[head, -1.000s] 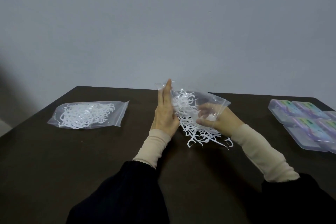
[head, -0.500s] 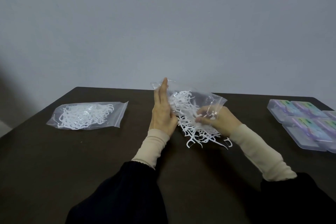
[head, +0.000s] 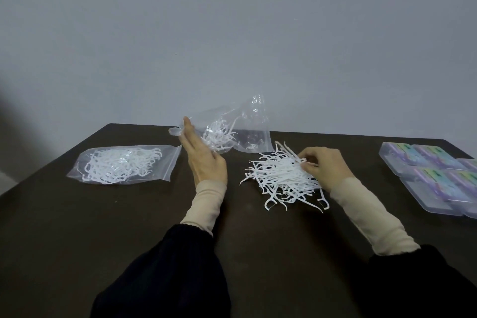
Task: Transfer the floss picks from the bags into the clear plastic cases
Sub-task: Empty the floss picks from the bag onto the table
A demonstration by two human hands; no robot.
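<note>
A heap of loose white floss picks [head: 282,179] lies on the dark table [head: 77,227] at centre. My right hand [head: 326,169] rests on the heap's right side, its curled fingers pinching some picks. My left hand [head: 204,157] holds a clear plastic bag [head: 247,126] lifted off the table, with a few picks left inside near my palm. A second clear bag [head: 124,165], full of picks, lies flat at the left. Several clear plastic cases [head: 433,175] with purple labels sit at the right edge.
A plain grey wall rises behind the table's far edge. Dark sleeves over beige cuffs cover both of my forearms along the near side. Bare tabletop lies between the two arms and in front of the full bag.
The left hand pulled the bag up and to the left, off the picks. Most picks now lie in a loose heap on the table, and the right hand came out of the bag onto them.
</note>
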